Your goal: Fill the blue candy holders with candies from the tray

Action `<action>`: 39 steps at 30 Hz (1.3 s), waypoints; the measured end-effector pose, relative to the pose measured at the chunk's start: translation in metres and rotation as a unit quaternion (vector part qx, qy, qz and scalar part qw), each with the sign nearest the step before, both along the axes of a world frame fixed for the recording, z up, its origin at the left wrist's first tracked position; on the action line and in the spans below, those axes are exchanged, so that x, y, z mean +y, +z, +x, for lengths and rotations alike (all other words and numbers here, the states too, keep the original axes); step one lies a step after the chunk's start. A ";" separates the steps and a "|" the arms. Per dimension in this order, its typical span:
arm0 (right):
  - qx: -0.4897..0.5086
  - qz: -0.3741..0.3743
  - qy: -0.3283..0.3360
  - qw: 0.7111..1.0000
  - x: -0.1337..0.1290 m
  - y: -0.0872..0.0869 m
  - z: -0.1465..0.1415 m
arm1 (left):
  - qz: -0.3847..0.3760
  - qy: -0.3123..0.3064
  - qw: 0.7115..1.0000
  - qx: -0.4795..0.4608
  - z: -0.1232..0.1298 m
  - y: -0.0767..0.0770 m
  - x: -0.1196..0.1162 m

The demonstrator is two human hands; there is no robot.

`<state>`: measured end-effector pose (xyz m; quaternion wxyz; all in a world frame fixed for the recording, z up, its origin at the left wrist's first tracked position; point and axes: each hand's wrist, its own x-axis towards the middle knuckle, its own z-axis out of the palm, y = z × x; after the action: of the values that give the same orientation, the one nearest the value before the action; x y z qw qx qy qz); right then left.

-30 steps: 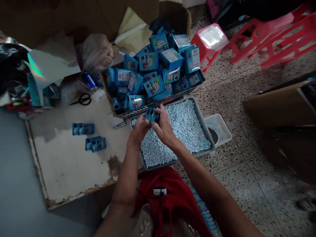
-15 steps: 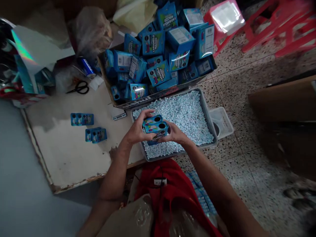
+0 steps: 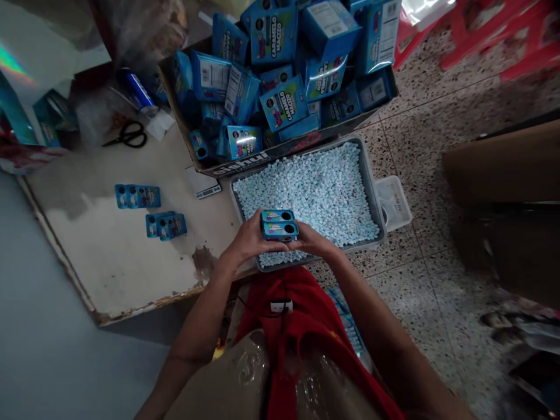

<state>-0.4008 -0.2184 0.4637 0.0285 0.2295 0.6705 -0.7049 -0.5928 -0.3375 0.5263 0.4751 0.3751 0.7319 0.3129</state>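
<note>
Two small blue candy boxes (image 3: 279,224) are held side by side between my hands, each with a dark round hole at the right end of its upper face. My left hand (image 3: 250,238) grips them from the left, thumb along the near side. From the right, my right hand (image 3: 310,239) closes on the same pair. Below them is a grey tray (image 3: 378,201) filled with small pale-blue and white candies (image 3: 324,192). More blue boxes stand in two small groups on the table, one group (image 3: 137,196) farther back and another (image 3: 166,226) nearer.
Behind the tray, a cardboard carton (image 3: 249,163) is heaped with blue boxes. A small scale (image 3: 207,190), scissors (image 3: 131,135) and a blue can (image 3: 136,90) lie on the worn table (image 3: 114,256). A clear plastic container (image 3: 394,201) sits right of the tray; red stools (image 3: 481,35) stand beyond.
The two boxes are now lined up evenly; before, they were staggered and tilted. Both hands have closed in around them. The camera view has shifted slightly.
</note>
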 end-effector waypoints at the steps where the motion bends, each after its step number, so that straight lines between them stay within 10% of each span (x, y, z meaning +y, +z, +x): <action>1: 0.011 -0.011 0.020 1.000 -0.001 -0.001 0.000 | 0.003 0.006 1.000 -0.003 0.001 0.000 -0.004; 6: 0.022 -0.003 0.097 0.995 -0.006 0.000 0.002 | 0.003 0.059 0.998 -0.020 0.011 -0.005 -0.033; 10: 0.007 0.176 0.074 0.982 0.023 0.005 -0.013 | -0.007 0.185 0.979 -0.091 0.001 -0.013 -0.054; 13: 0.001 0.385 0.000 0.923 0.064 0.003 -0.052 | -0.003 0.275 0.951 -0.140 -0.017 -0.019 -0.063; 17: 0.042 0.518 0.159 0.839 0.104 -0.018 -0.115 | 0.026 0.318 0.942 -0.107 -0.039 -0.026 -0.066; 23: 0.046 0.545 0.270 0.793 0.113 -0.057 -0.136 | 0.075 0.284 0.948 -0.121 -0.059 -0.039 -0.052; 34: -0.156 0.503 0.075 0.847 0.098 -0.018 -0.089 | 0.080 0.085 0.979 -0.167 -0.092 -0.056 0.021; 39: -0.138 0.531 0.003 0.836 0.121 -0.029 -0.092 | 0.100 -0.023 0.990 -0.098 -0.098 -0.068 0.076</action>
<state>-0.4926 -0.0970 0.4347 -0.0035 0.3026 0.9317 -0.2010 -0.6908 -0.2614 0.4587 0.5119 0.4053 0.6378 0.4085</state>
